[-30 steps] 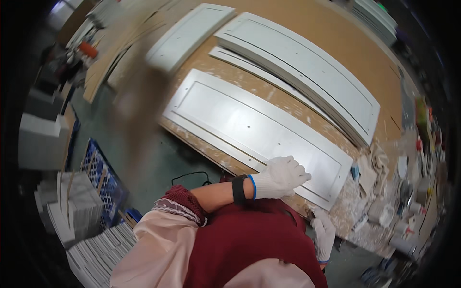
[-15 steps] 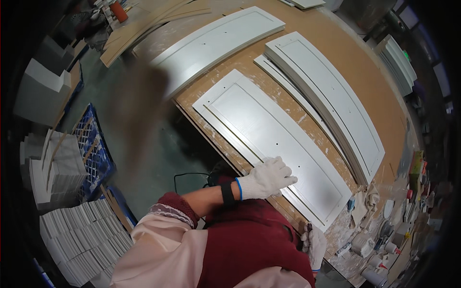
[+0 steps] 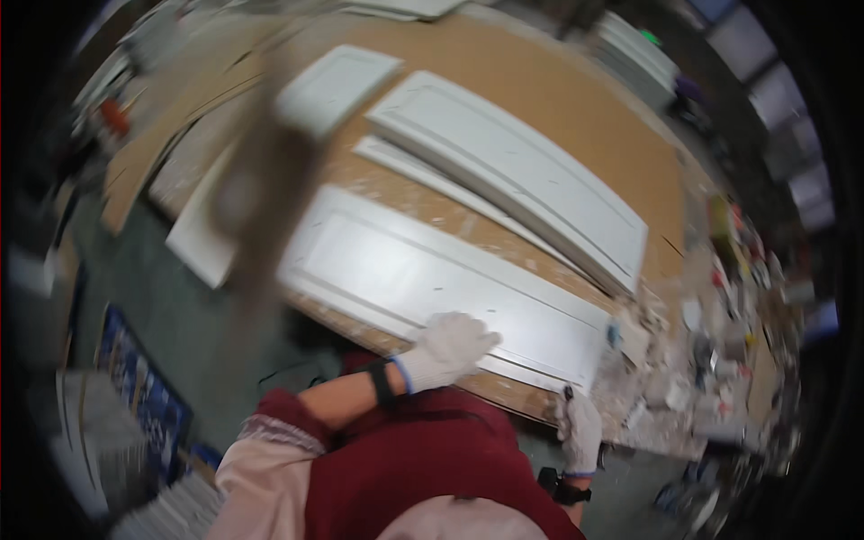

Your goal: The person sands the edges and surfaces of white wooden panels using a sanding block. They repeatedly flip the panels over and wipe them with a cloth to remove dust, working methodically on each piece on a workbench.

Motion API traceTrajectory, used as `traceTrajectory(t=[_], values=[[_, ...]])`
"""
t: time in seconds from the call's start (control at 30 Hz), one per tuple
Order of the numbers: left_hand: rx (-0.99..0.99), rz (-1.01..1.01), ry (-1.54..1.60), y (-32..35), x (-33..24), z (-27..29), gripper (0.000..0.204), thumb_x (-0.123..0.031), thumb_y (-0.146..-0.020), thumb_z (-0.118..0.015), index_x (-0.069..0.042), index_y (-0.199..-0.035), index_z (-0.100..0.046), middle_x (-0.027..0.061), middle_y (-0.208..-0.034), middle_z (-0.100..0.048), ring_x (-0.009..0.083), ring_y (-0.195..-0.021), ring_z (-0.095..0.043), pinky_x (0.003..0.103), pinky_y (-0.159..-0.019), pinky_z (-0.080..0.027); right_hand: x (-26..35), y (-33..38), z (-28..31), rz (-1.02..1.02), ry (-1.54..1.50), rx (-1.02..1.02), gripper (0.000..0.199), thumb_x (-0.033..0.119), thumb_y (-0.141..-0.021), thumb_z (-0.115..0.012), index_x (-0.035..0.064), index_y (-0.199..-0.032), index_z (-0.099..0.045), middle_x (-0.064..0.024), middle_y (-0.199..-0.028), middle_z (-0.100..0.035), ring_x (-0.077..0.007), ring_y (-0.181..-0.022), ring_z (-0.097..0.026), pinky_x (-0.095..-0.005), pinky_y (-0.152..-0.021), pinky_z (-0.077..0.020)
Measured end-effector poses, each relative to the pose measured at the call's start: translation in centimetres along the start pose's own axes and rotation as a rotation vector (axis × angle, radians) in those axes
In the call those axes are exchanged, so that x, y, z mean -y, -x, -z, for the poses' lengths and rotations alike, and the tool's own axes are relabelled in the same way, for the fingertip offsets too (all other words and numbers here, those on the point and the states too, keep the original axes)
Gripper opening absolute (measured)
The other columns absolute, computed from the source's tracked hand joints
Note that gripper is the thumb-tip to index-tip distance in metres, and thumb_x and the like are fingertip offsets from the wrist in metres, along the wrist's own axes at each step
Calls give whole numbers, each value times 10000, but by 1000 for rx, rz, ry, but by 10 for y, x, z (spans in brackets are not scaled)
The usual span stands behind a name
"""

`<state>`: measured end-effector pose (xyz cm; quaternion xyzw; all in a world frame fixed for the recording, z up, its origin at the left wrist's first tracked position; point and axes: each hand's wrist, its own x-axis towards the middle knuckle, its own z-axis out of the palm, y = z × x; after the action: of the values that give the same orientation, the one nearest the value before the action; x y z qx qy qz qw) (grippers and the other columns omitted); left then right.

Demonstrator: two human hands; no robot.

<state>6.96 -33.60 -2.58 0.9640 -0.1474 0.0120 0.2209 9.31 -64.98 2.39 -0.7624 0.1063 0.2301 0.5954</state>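
Note:
A white panel [image 3: 423,283] with a grooved border lies on the brown table near me. My left hand [image 3: 447,349], in a white knit glove with a blue cuff edge, rests on the panel's near edge, its fingers stretched over the surface. By the near right corner is my right hand [image 3: 580,430], gloved the same way. Its fingers are curled, and a small dark tip [image 3: 569,392] shows at them; what it belongs to is too small and blurred to name.
More white panels [image 3: 513,171] lie stacked beyond, beside another panel [image 3: 337,85] at the far left. Bottles, rags and small clutter [image 3: 684,360] cover the table's right end. A blue plastic pallet [image 3: 144,378] stands on the floor at left. A dark blur [image 3: 270,198] hides part of the view.
The view has turned, so the table and panels appear shifted left and tilted. My right hand has come further into view at the panel's near right corner. My left hand remains on the panel.

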Motion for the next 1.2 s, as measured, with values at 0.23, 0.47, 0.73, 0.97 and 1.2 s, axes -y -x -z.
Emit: traceTrajectory(t=[0.23,0.47,0.73,0.97,1.2], values=[[-137,9,-46,1,-3,3,526,-271,-690,-822,-157,-1168,-635,75,-883,-606,301,-869,-589,440,-725,-475,-22,-19,79,336,136,-417,381,153,-974,-572,-15,-1315,-599,-38,-1042,-672,-63,-726,-561,-198,-576,-447],[-78,106,-57,-9,-12,2,604,-179,-630,-858,-168,-1191,-636,64,-925,-617,297,-900,-584,430,-762,-473,-35,-26,146,469,480,-935,373,149,-944,-607,25,-1295,-624,-147,-1140,-656,-230,-991,-616,-348,-867,-477],[-43,121,-32,-11,-13,9,636,-174,-627,-848,-159,-1223,-626,69,-958,-618,293,-931,-578,429,-804,-478,-34,-64,182,330,969,-1115,422,233,-936,-601,159,-1351,-598,-167,-986,-593,-342,-928,-594,-414,-824,-480],[1,164,-75,-11,-18,11,688,-180,-634,-845,-153,-1279,-604,77,-1007,-614,293,-965,-570,425,-848,-468,-46,-46,150,304,1009,-1122,406,276,-961,-585,175,-1354,-588,-204,-1003,-595,-379,-886,-599,-452,-792,-492],[10,147,-37,-11,-14,9,700,-195,-641,-834,-151,-1299,-598,78,-1039,-612,292,-988,-555,422,-871,-454,-40,-59,162,339,871,-1013,416,254,-953,-594,123,-1347,-590,-226,-1004,-608,-396,-918,-578,-466,-823,-461]])
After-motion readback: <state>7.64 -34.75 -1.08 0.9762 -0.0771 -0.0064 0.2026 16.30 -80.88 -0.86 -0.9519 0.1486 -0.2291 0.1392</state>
